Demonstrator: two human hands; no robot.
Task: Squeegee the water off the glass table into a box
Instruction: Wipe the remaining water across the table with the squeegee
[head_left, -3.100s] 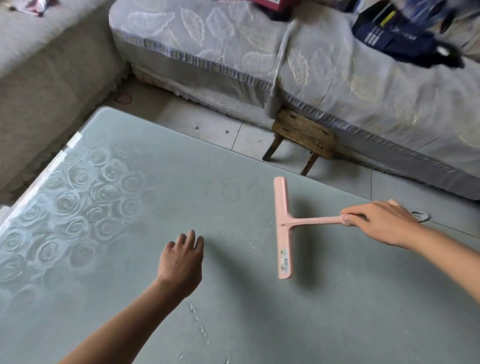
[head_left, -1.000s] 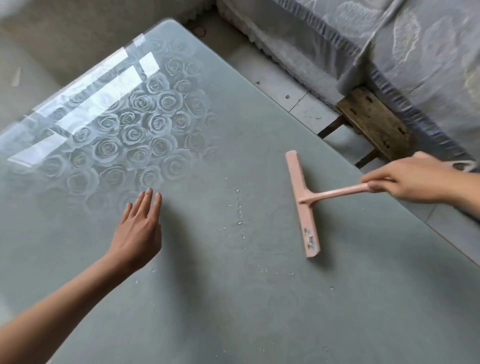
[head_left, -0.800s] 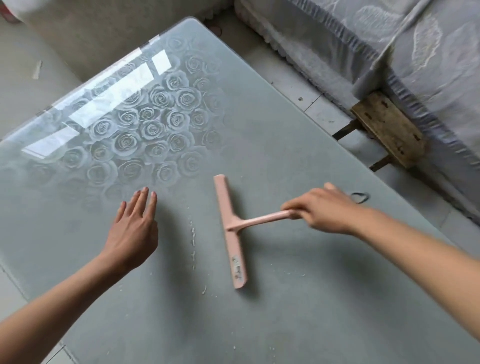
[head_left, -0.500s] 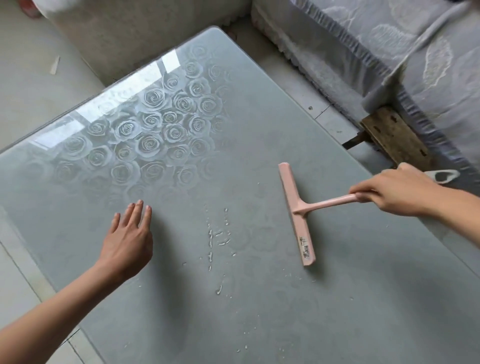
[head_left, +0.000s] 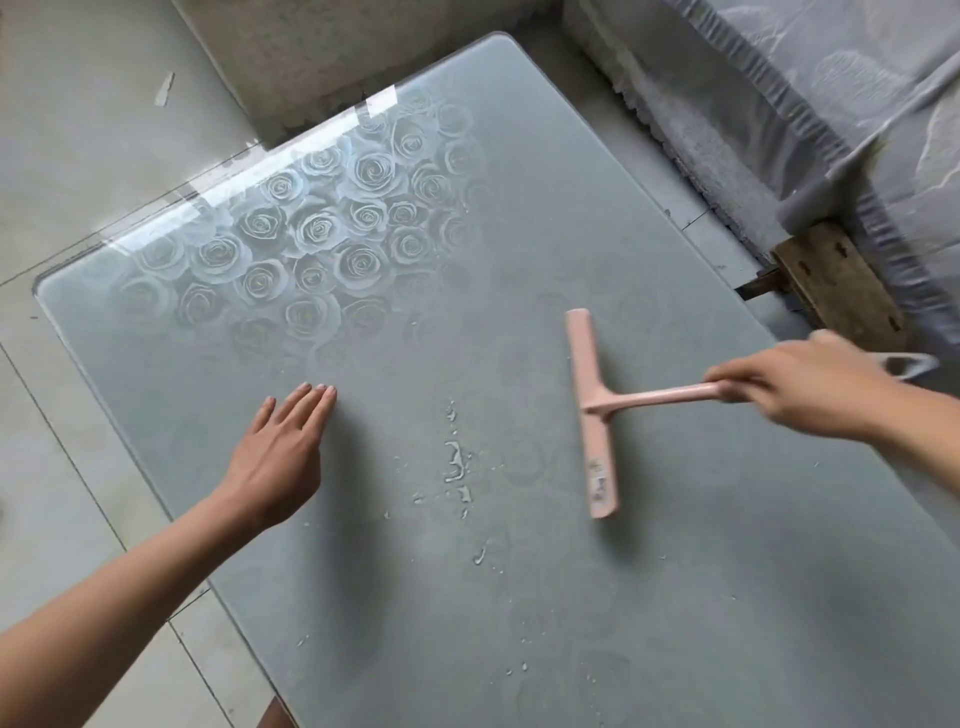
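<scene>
A frosted glass table (head_left: 545, 171) with a rose pattern at its far left fills the view. My right hand (head_left: 810, 387) grips the handle of a pink squeegee (head_left: 595, 415), whose blade lies across the glass right of centre. A thin line of water drops (head_left: 457, 462) sits on the glass just left of the blade. My left hand (head_left: 283, 452) is flat over the glass near the left edge, fingers straight and together, holding nothing. No box is in view.
A sofa under a grey leaf-print cover (head_left: 831, 104) runs along the far right side. A small wooden stool (head_left: 836, 283) stands between it and the table. Tiled floor (head_left: 78, 130) lies to the left and behind.
The squeegee swept left across the glass, then drew back to the right, leaving a line of drops. The view tilted down and left. My left hand stayed flat.
</scene>
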